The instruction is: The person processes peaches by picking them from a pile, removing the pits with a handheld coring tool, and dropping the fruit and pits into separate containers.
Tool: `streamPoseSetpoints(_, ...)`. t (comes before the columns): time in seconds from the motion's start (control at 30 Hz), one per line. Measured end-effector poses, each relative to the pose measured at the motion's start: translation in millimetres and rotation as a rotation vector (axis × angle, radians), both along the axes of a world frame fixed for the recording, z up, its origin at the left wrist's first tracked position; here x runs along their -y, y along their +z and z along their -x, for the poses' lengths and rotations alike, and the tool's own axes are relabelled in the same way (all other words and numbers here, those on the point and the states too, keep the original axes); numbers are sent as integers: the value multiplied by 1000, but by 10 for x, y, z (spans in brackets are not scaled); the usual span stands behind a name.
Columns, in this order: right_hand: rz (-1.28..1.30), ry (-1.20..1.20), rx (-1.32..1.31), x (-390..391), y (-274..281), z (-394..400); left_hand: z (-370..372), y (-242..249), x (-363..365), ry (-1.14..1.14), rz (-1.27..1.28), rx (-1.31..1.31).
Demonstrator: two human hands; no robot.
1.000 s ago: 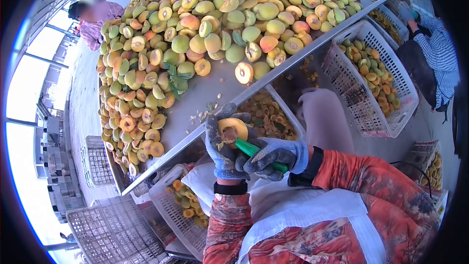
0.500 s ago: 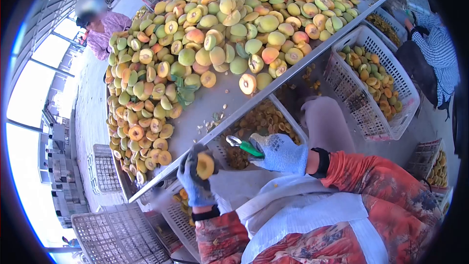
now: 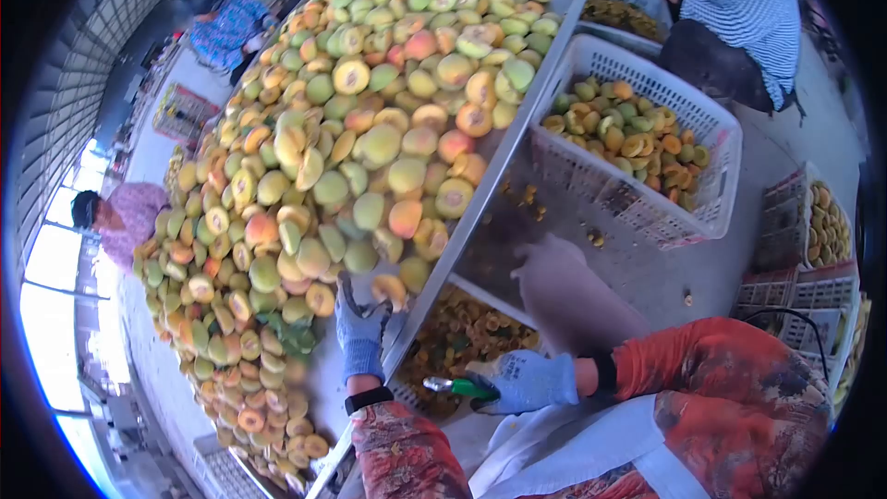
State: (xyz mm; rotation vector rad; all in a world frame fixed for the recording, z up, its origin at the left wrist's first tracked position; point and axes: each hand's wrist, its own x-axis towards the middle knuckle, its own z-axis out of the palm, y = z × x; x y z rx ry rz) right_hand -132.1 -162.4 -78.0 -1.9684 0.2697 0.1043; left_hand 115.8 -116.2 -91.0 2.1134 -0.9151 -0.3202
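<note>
My left hand [image 3: 362, 333], in a blue and grey glove, is at the table's metal edge [image 3: 432, 282] with its fingers apart. Just beyond its thumb lies a fruit half [image 3: 390, 291], with no clear grip on it. My right hand [image 3: 531, 383], also gloved, is closed around the green handle of a small pitting tool [image 3: 453, 387]. The tool's metal tip points left, above a crate of fruit pieces [image 3: 471, 337] below the table edge. A large heap of halved yellow, green and reddish fruit [image 3: 323, 185] covers much of the table.
A white crate [image 3: 721, 139] of fruit halves stands right of the table, and more crates [image 3: 785, 222] are at the far right. A person in stripes [image 3: 748, 18] is at the upper right. Two other people [image 3: 134, 217] [image 3: 226, 32] are beyond the table at left.
The view has shifted. My left hand has moved up to the fruit on the table, and the fruit half it held is gone from it. My right hand still holds the tool, now lower.
</note>
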Motion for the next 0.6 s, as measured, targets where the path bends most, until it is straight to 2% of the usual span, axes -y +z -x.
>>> streamPoseSetpoints(0.03, 105, -6, 24, 12, -121, 22, -21, -126, 144, -166, -63, 331)
streamPoseSetpoints(0.1, 59, -170, 139, 96, -133, 54, -298, -466, 340, -513, -583, 435)
streamPoseSetpoints(0.13, 105, -199, 120, 239, -64, 89, -231, -427, 336, -446, -478, 413)
streamPoseSetpoints(0.2, -31, -160, 160, 245, 44, 84, -130, -182, 131, -341, -407, 377)
streamPoseSetpoints(0.27, 5, -148, 211, 216, -78, 66, 147, 236, -61, 93, 108, -580)
streamPoseSetpoints(0.3, -29, -100, 114, 238, 37, 49, 281, 385, -202, 211, 396, -790)
streamPoseSetpoints(0.37, 180, -144, 180, 135, 95, -36, 468, 630, -500, 183, 618, -1066)
streamPoseSetpoints(0.4, 196, -66, 116, 83, 223, -113, 591, 687, -638, 196, 555, -1051)
streamPoseSetpoints(0.43, 236, -1, 56, 22, 323, -195, 655, 685, -732, 169, 634, -1161)
streamPoseSetpoints(0.47, 217, 43, 73, -106, 329, -258, 709, 577, -850, 278, 680, -1111)
streamPoseSetpoints(0.5, 370, -5, 182, -239, 324, -291, 747, 531, -953, 369, 751, -1260)
streamPoseSetpoints(0.53, 534, -62, 295, -330, 324, -314, 822, 525, -1049, 387, 756, -1243)
streamPoseSetpoints(0.57, 539, -41, 302, -420, 299, -328, 899, 534, -1130, 398, 761, -1234)
streamPoseSetpoints(0.6, 651, -23, 324, -485, 254, -343, 913, 481, -1163, 417, 785, -1127)
